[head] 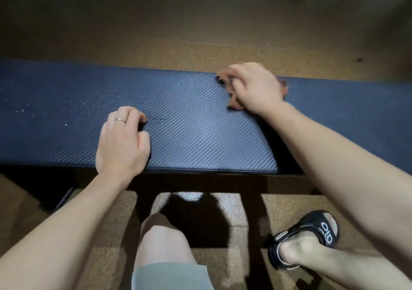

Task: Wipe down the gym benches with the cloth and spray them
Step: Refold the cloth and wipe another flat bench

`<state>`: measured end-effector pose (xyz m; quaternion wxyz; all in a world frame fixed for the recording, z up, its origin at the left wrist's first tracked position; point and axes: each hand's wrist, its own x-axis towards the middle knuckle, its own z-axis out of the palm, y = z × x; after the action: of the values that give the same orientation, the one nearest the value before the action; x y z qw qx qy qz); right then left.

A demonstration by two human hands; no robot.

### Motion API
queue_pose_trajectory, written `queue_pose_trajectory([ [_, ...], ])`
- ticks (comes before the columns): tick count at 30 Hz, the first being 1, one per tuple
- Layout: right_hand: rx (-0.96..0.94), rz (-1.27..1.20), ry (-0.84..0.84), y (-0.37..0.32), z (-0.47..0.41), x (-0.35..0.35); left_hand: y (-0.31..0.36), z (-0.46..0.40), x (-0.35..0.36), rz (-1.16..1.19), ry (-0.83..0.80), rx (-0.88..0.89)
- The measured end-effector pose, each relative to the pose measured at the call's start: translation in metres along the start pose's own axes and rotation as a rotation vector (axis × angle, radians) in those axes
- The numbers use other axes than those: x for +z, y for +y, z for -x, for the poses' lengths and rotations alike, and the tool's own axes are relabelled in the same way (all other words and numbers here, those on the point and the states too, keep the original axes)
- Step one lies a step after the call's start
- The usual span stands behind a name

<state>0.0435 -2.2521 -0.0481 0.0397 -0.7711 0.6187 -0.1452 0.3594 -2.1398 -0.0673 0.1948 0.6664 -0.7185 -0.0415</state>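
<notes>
Left hand (122, 142) flat on bench (200, 120) | cloth (236, 104) under right hand (254, 86) grip

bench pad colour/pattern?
Dark blue bench pad with a fine diagonal weave texture; head view shows it.

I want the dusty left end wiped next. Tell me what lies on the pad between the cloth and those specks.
Only the left hand, resting on the bench pad near its front edge. The right hand presses the cloth toward the far edge; that far strip looks clear up to the white specks.
</notes>
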Motion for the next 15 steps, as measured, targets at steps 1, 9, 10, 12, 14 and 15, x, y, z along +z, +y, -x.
queue_pose_trajectory([
  [1,0.103,0.02,-0.01,0.023,0.001,-0.008,0.0,0.0,0.0,-0.001,-0.002,0.0],
  [9,0.23,0.05,0.003,-0.011,-0.008,0.01,0.004,-0.002,0.002,-0.02,0.02,0.011],
  [10,0.146,0.048,-0.026,-0.036,-0.012,0.017,0.005,-0.001,0.002,-0.016,0.015,0.015],
  [12,-0.006,0.059,-0.041,-0.087,-0.016,0.034,0.003,0.0,0.0,-0.021,0.017,0.014],
  [14,-0.088,0.028,-0.036,-0.11,-0.014,0.043,0.001,0.0,0.001,-0.013,0.009,0.022],
  [15,-0.125,-0.004,-0.044,-0.108,-0.009,0.042,0.0,0.0,0.001,-0.007,0.004,0.023],
])
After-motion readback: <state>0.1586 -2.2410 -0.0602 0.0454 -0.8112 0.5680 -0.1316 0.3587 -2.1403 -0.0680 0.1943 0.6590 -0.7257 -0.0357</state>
